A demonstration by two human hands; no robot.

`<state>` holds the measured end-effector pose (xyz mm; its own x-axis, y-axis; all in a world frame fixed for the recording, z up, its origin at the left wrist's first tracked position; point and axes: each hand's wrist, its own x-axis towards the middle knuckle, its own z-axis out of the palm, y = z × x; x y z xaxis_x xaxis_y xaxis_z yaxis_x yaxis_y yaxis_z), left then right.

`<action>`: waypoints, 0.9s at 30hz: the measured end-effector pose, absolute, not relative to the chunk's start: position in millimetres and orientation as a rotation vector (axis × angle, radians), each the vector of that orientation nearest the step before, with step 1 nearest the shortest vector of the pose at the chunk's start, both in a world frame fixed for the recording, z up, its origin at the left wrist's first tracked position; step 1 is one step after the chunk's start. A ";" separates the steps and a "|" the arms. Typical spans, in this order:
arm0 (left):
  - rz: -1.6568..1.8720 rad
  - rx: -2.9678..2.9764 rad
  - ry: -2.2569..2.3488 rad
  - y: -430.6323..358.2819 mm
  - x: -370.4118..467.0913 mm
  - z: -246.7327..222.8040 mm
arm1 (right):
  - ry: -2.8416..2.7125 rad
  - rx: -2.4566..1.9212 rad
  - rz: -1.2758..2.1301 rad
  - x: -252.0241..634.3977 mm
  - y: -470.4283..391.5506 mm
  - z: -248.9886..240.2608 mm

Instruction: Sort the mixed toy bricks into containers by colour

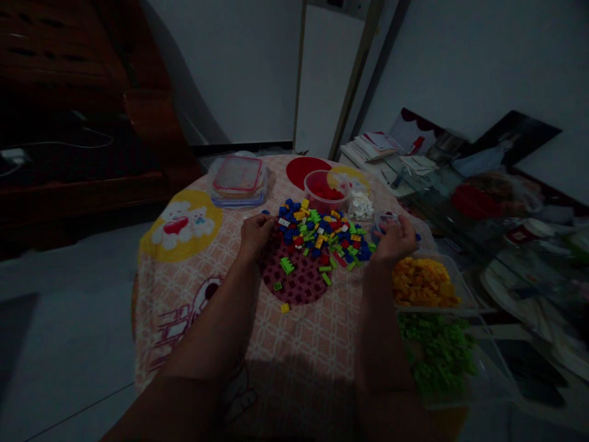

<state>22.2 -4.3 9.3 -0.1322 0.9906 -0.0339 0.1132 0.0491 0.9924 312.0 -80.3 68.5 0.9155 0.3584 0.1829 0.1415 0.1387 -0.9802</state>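
A mixed pile of toy building bricks (317, 233) in blue, green, yellow, red and white lies in the middle of the round table. My left hand (257, 236) is at the pile's left edge, fingers pinched together; what they hold, if anything, is hidden. A white brick (284, 222) lies just right of its fingertips. Over a clear container with blue bricks (378, 232), right of the pile, my right hand (396, 240) has its fingers curved and apart, with nothing visible between them. Loose near the front lie a green brick (286, 265) and a yellow brick (284, 308).
Behind the pile stands a round tub of red bricks (324, 195), with white bricks (361, 205) beside it. At right are containers of yellow bricks (423, 282) and green bricks (437, 350). Stacked lidded boxes (238, 178) stand back left. A cluttered glass table (442, 196) adjoins the right side.
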 end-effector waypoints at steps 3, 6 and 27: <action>1.224 1.189 1.421 -5.6 22.6 10.9 | -0.589 -1.497 0.349 304.3 -81.7 69.8; 1.220 1.192 1.414 -5.6 22.3 11.1 | -0.901 -1.666 0.649 291.3 -84.5 70.9; 1.226 1.185 1.394 -5.1 22.1 8.5 | -2.165 -2.066 0.477 223.0 -92.1 70.8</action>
